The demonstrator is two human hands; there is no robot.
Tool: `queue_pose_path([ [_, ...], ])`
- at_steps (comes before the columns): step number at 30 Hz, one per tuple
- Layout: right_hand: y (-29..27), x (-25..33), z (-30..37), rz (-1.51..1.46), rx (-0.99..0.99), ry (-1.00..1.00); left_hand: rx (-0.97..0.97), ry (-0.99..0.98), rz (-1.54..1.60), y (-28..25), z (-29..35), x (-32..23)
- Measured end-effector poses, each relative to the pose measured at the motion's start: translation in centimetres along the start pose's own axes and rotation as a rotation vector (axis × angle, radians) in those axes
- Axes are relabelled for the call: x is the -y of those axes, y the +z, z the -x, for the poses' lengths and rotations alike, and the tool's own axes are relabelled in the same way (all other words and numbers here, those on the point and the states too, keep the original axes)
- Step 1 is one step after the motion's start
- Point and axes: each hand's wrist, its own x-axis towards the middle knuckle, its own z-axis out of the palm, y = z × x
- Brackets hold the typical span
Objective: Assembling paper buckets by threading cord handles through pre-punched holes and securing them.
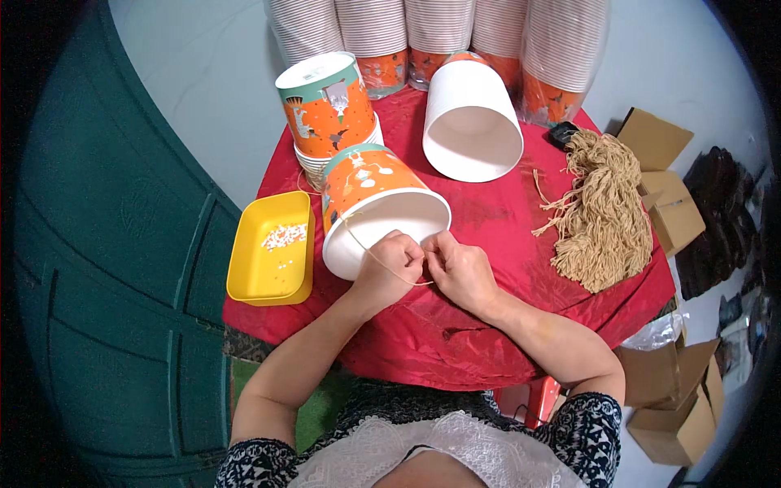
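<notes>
A paper bucket [370,180] lies tilted on its side, its white open mouth toward me and its outside orange and green with printed figures. From a spot inside its rim, a thin tan cord [355,237] runs down past my left hand [390,264] to my right hand [462,272]. Both hands are closed just in front of the bucket's mouth, their fingertips pinched together and meeting. My right hand grips the cord. Whatever sits between my left fingertips is too small and hidden to make out.
On the left, a yellow tray [246,272] holds small white and orange beads [285,236]. Upside-down buckets [329,106] stand behind it. A white bucket [472,122] lies beyond my hands. Tan cords [602,211] are heaped right on the red tablecloth [504,325]. Wrapped bucket stacks [561,49] line the back.
</notes>
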Motion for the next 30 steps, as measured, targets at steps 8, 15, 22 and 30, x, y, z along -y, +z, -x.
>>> queue_pose_path([
  [8, 0.0, -0.2, 0.0, 0.092, -0.005, -0.126, -0.018, 0.009, 0.017, -0.2, -0.1, 0.1],
  [15, 0.2, -0.4, 0.2, 0.094, 0.014, -0.131, -0.030, -0.077, 0.118, -0.1, -0.3, 0.4],
  [22, 0.4, -0.4, 0.0, 0.043, -0.011, -0.062, -0.011, -0.153, 0.191, 0.2, -0.3, 0.8],
  [30, -0.3, -0.1, -0.6, -0.179, 0.069, 0.125, -0.097, -0.042, 0.010, 0.3, -0.2, -0.7],
])
